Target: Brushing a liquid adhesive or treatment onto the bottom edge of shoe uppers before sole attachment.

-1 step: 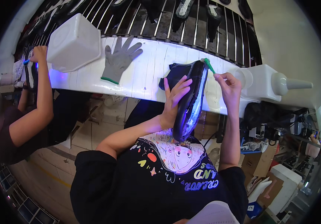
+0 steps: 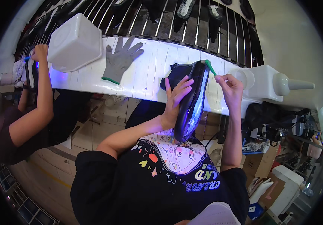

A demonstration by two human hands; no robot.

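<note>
A black boot leans from the table edge down toward my chest, its whitish, wet-looking sole side turned to the right. My left hand grips it from the left, fingers spread across its side. Pinched in my right hand is the thin handle of a green brush. The brush's head touches or nearly touches the boot's far end. The boot's dark shaft lies on the white table, and its underside is hidden.
A grey glove lies on the table beside a large white plastic container. Another white container stands at right. Beyond runs a roller conveyor carrying more shoes. At left, a co-worker's arm reaches to a shoe.
</note>
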